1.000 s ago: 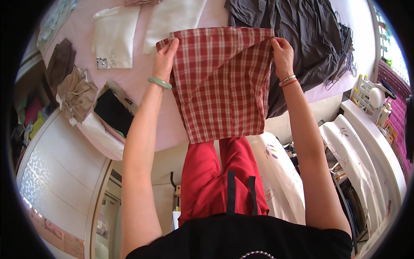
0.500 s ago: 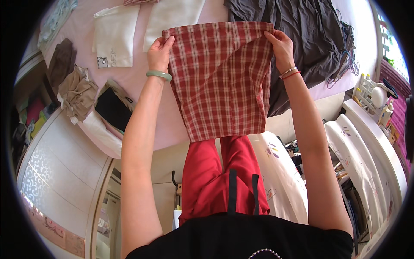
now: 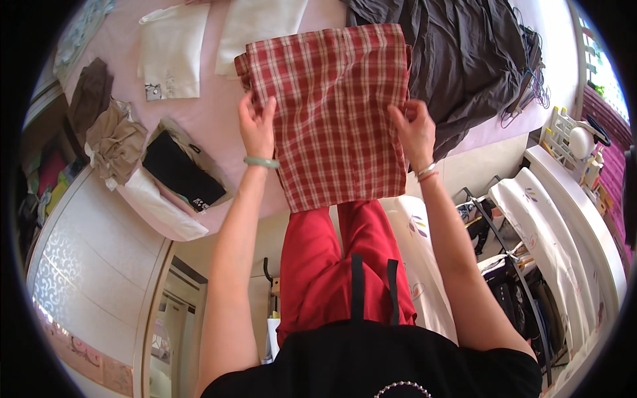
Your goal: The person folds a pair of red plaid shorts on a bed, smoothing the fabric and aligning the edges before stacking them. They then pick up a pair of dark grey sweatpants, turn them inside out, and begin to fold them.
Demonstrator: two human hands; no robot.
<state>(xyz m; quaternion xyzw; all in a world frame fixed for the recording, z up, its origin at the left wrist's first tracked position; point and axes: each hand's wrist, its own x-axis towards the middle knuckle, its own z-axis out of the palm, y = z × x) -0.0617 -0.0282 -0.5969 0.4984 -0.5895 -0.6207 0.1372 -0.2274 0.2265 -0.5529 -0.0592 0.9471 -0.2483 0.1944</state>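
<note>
Red plaid cloth (image 3: 335, 126) could be creasing if you're pulling unevenly, left fingers (image 3: 269, 110) apart, right fingers (image 3: 418, 111) unclear.

Both arms were extended forward, roughly matched in reach. The left forearm (image 3: 237, 225) and right forearm (image 3: 443, 219) slanted inward toward each other, bare, with elbows slightly bent. The left grip (image 3: 257, 129) pointed forward, its thumb (image 3: 270, 107) and fingers (image 3: 245, 111) spread with a gap between. The right grip (image 3: 415, 134) stood level with it, well apart, fingers curled, thumb separate. Fingertip contact could not be confirmed.
</note>
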